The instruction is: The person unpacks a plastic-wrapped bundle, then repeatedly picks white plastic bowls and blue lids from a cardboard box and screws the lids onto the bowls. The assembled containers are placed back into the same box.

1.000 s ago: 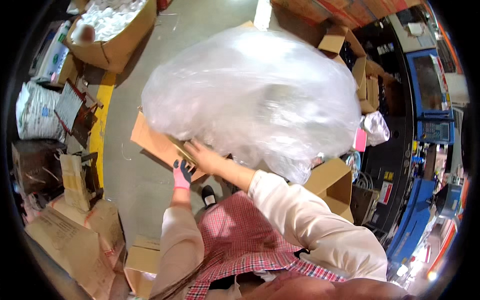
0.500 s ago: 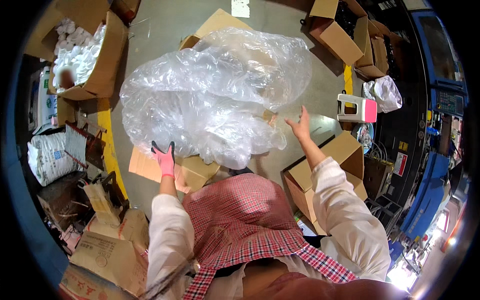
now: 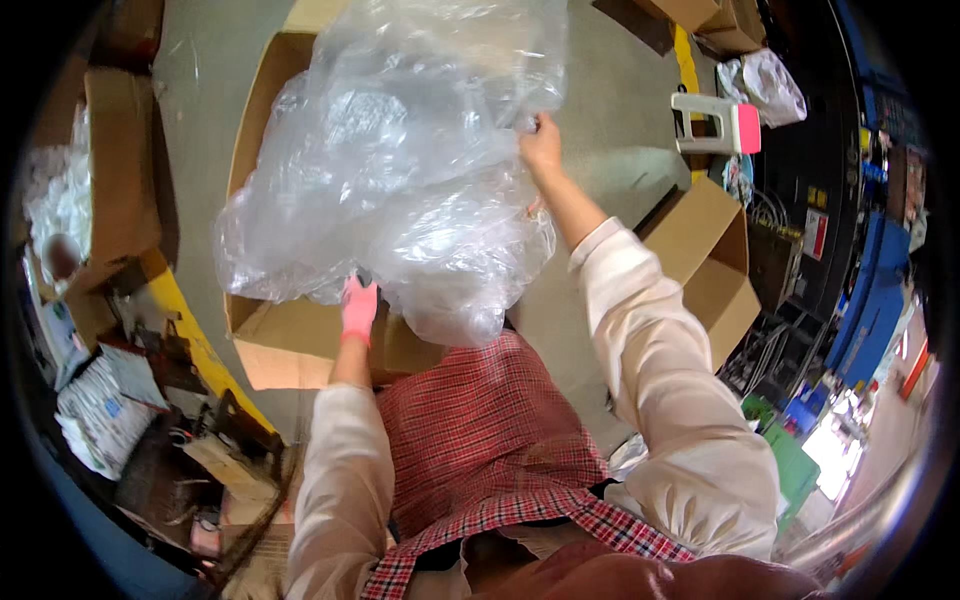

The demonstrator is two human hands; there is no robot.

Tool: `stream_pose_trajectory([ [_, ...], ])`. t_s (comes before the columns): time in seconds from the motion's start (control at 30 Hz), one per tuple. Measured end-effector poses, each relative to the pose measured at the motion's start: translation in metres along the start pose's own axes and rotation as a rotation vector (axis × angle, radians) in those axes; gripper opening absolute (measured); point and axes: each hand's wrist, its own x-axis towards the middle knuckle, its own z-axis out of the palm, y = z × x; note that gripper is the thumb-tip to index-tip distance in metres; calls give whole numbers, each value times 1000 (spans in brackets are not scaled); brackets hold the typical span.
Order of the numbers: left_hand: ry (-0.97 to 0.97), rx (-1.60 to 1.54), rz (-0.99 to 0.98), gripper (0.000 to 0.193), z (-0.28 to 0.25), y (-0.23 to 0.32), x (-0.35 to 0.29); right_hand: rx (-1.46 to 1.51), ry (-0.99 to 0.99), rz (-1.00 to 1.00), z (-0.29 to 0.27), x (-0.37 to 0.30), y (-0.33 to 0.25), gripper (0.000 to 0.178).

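A large clear plastic bag [image 3: 390, 170] lies crumpled over an open cardboard box [image 3: 290, 330] on the floor in front of me. My left hand [image 3: 360, 305], in a pink glove with dark fingertips, is closed on the near edge of the plastic. My bare right hand [image 3: 541, 145] grips the bag's right side, fingers bent around a fold of it. The sheet hides most of the box's inside; its left wall and near flap show.
Another open cardboard box [image 3: 705, 260] stands to the right, below a white and pink stool [image 3: 717, 124]. At the left is a tall box [image 3: 120, 180] of white parts. A white sack [image 3: 105, 410] lies by the yellow floor line [image 3: 205, 345]. Machinery [image 3: 850, 330] lines the right.
Both hands have gone from open to gripping the plastic bag. The right hand has moved up and left onto it. The bag has shifted, and more of the box beneath now shows.
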Motion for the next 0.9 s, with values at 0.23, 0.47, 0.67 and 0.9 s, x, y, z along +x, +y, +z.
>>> stream_pose_trajectory([
  [0.23, 439, -372, 530, 61, -226, 163, -138, -166, -48, -970, 80, -213, -187, 41],
  [0.47, 151, -548, 246, 34, -294, 102, -74, 178, -547, -1072, 71, -347, -199, 27],
  [0.67, 217, -700, 215, 30, -368, 65, -132, -482, -34, -633, -7, -203, -195, 62],
  [0.9, 472, -1139, 69, 36, -460, -85, -113, -487, -677, -772, 30, -314, -213, 55],
])
